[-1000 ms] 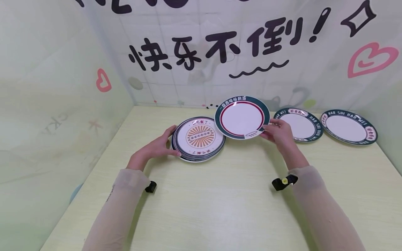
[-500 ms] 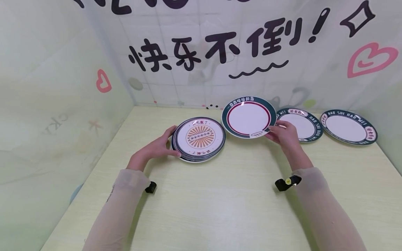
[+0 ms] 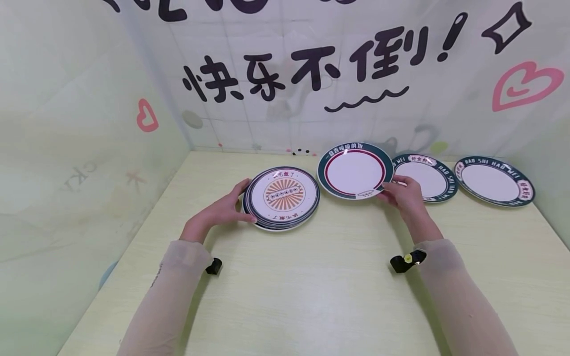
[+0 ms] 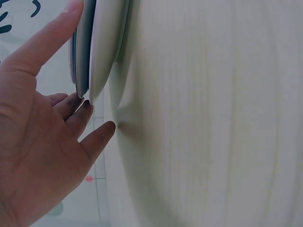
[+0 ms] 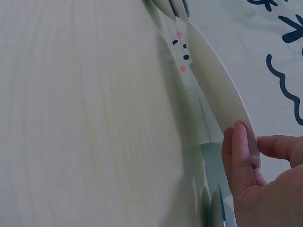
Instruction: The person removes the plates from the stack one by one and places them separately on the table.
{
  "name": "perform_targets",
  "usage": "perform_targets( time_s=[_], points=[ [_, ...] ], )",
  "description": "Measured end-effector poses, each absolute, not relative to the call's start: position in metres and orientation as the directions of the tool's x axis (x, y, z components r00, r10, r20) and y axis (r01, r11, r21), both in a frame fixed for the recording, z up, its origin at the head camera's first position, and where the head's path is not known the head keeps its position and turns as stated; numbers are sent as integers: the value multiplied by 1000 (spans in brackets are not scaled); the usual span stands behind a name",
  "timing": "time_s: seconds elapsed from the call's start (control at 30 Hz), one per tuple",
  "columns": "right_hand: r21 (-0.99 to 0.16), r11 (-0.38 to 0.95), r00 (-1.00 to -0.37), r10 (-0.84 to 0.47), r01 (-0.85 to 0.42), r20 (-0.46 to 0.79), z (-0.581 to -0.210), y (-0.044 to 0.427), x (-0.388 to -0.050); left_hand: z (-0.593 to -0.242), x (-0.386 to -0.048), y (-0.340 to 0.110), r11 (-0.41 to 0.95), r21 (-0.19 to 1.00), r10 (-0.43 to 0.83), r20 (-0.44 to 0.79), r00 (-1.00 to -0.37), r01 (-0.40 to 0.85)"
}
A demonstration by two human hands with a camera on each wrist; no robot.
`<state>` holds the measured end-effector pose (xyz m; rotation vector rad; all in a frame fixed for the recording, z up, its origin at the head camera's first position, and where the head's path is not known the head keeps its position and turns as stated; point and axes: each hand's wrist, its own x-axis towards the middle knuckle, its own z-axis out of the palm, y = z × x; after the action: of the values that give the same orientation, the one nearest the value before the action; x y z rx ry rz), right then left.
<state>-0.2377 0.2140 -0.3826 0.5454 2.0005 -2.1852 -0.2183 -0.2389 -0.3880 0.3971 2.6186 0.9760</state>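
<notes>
My right hand (image 3: 406,197) pinches the rim of a white dinner plate (image 3: 355,173) with a dark green border and a red ring. In the right wrist view the thumb lies on one face and the fingers on the underside; the plate (image 5: 218,80) is tilted and held off the tabletop. To its left is a stack of plates (image 3: 285,194), the top one bearing an orange sunburst. My left hand (image 3: 227,205) cups that stack's left edge, thumb at the front and fingers behind. In the left wrist view the little finger stands apart from the plates (image 4: 105,47).
Two more green-rimmed plates, a nearer one (image 3: 428,178) partly behind my right hand and a far-right one (image 3: 494,180), lie along the back of the pale wooden table (image 3: 307,291). A printed backdrop (image 3: 267,123) rises behind, with side panels left and right.
My right hand has carried the green-rimmed plate right, away from beside the stack, then slightly lower. It now overlaps the nearer resting plate. My left hand and the stack stay put.
</notes>
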Motion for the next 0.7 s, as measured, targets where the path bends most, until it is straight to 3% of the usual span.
perform_targets(
  time_s=[0.7],
  points=[
    [-907, -66, -893, 164, 415, -420, -394, 212, -244, -388, -218, -238, 723, 675, 367, -198, -909, 145]
  ],
)
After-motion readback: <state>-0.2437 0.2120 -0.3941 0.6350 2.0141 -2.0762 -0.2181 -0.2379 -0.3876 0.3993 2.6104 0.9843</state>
